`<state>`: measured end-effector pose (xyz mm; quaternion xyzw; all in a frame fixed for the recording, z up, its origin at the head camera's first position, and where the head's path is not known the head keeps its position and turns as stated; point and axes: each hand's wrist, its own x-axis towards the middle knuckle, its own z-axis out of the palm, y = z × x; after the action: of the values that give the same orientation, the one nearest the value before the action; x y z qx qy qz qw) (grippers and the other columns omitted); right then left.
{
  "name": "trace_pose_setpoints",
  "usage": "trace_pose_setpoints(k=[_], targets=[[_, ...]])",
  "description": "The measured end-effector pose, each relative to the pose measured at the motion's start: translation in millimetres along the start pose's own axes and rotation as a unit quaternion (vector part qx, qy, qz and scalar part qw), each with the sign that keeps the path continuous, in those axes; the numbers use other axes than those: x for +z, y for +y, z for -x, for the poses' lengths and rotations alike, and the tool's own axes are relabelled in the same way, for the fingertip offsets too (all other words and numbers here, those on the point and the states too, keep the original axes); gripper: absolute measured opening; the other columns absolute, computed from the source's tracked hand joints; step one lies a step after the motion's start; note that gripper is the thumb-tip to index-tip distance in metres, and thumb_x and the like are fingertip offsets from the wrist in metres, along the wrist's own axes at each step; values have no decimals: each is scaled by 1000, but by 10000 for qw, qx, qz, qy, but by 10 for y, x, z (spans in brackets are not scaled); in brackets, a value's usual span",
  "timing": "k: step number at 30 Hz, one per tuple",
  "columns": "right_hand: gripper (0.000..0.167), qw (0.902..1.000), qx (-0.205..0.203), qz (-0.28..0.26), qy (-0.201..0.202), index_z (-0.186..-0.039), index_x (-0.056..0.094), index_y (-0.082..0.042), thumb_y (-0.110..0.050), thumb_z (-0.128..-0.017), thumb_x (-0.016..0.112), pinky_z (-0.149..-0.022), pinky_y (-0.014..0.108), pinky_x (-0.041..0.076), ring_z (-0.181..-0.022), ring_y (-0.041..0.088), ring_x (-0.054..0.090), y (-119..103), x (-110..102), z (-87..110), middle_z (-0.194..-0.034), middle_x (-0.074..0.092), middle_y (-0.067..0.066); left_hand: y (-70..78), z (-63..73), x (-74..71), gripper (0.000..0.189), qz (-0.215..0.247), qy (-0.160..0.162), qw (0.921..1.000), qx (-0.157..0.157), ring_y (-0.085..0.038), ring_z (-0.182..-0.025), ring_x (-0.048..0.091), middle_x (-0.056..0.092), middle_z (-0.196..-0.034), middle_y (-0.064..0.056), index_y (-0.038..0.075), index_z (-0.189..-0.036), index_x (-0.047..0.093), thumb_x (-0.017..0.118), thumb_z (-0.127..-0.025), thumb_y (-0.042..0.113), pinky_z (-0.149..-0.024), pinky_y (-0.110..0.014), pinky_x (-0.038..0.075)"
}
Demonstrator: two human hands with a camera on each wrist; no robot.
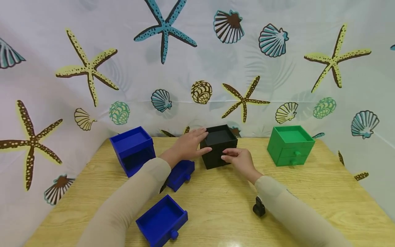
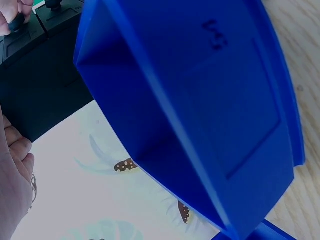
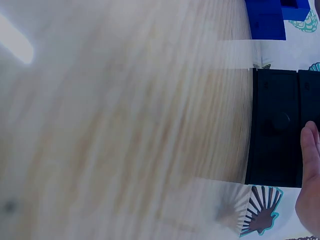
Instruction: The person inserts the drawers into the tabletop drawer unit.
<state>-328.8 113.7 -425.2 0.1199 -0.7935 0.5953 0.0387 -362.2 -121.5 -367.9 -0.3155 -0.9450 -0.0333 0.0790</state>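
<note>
A black two-drawer box [image 1: 213,159] with a shallow tray top stands at the back centre. My left hand [image 1: 188,144] grips its left side, thumb across the front and fingers along the side near the top. At the front, my right hand [image 1: 242,161] pinches the round black knob [image 2: 16,22] of the upper drawer with thumb and fingertips. In the right wrist view the lower drawer's knob [image 3: 279,122] shows below the hand. Both drawers look pushed in.
To the left stands a blue box [image 1: 131,149] with an open drawer bay. One blue drawer [image 1: 182,175] lies beside my left forearm, another [image 1: 162,219] closer to me. A green drawer box [image 1: 291,151] stands at the right. Behind everything hangs a patterned curtain [image 1: 185,68].
</note>
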Motion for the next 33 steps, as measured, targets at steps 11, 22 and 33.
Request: trace_pose_setpoints(k=[11,22,33], targets=[[22,9974,133,-707,67,-108,72,2,-6,-87,73,-85,48,54,-92,35,67,44,42,-16,-93,69,11,-11,-4,-14,76,-89,60,9999,36,-34,-141,29,30,-155,-15,4,-151,35,48,-97,56,-114,-46,25],[24,9952,369,-866,249,-113,69,2,-3,-89,70,-85,46,55,-92,28,66,-32,102,73,-98,66,12,-14,-19,-9,78,92,-202,9997,-72,-30,-144,23,26,-157,-15,4,-152,31,47,-97,57,-116,-45,19],[45,9936,765,-788,280,-133,57,-2,-6,-90,69,-88,36,53,-111,28,58,-148,173,229,-123,59,19,4,26,-65,79,414,-217,9989,-36,-29,-145,21,26,-157,-15,3,-152,29,53,-96,53,-117,-45,14]])
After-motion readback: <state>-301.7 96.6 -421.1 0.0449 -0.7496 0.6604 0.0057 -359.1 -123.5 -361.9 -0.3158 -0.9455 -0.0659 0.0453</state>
